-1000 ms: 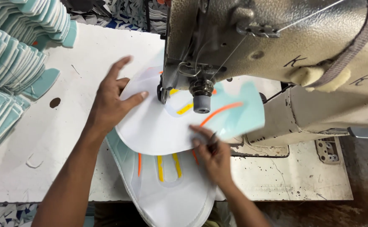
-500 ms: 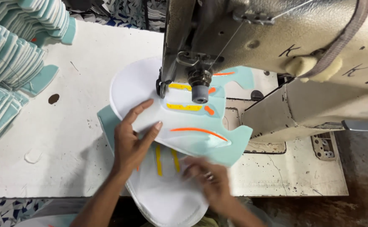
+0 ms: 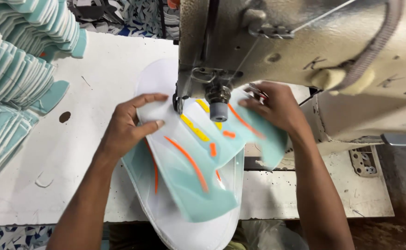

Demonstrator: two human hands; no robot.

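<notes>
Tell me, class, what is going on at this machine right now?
A person is guiding a flat white and teal piece with orange and yellow stripes under the head of an industrial sewing machine. The left hand presses it flat on the white table; the right hand holds its far edge beside the needle. Stacks of similar teal pieces lie at the left.

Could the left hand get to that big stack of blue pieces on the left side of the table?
Probably yes. The left hand rests on the white and blue piece at the sewing machine, and only bare table shows between it and the stack of blue pieces.
</notes>
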